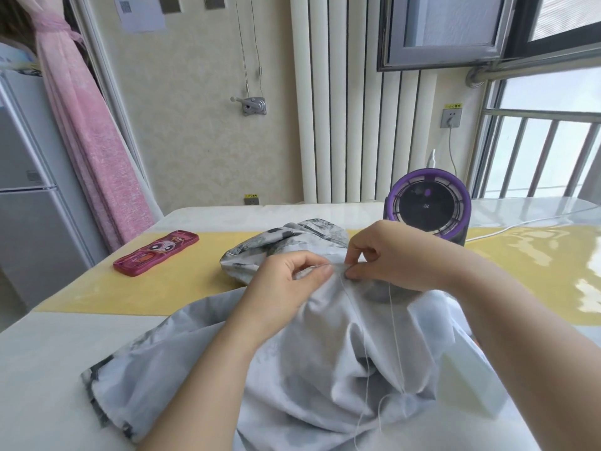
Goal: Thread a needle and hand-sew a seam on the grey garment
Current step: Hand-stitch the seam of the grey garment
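The grey garment [325, 353] lies bunched across the table's middle and near edge. My left hand [286, 278] grips a raised fold of it, thumb and forefinger pinched together. My right hand [383, 255] sits just to the right, its fingertips pinching the needle [336, 264] at the fold; the needle shows only as a thin line between the two hands. A white thread [392, 320] hangs from the right hand in a long loop down over the cloth.
A pink patterned case [156, 252] lies at the left on the yellow table runner [195, 281]. A purple round fan [429, 205] stands behind my right hand, its cable running right. A white block [468, 379] rests by my right forearm.
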A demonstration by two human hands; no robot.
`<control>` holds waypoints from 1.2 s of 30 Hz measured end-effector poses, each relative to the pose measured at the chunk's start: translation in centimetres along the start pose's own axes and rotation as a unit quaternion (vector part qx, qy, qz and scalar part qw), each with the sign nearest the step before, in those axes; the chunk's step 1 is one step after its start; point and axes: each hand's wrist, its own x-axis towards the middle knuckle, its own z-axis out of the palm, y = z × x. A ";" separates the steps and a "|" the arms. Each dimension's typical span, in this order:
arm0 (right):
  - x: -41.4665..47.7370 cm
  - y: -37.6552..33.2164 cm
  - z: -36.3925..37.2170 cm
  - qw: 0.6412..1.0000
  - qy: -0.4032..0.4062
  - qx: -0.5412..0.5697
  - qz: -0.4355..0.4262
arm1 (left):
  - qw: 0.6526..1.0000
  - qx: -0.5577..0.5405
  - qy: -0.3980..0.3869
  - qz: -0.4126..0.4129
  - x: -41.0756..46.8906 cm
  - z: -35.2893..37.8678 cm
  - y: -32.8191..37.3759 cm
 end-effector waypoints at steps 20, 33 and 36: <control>-2.5 -4.3 0.2 0.997 0.076 -0.030 -0.013 | 0.984 -0.140 0.025 -0.103 -1.1 0.1 -0.8; -2.6 -3.4 0.9 0.985 0.099 -0.137 -0.023 | 0.979 -0.167 0.022 -0.114 -1.1 0.1 -0.6; -2.4 -3.2 1.0 0.986 0.103 -0.132 -0.022 | 0.979 -0.167 0.024 -0.116 -1.1 0.1 -0.6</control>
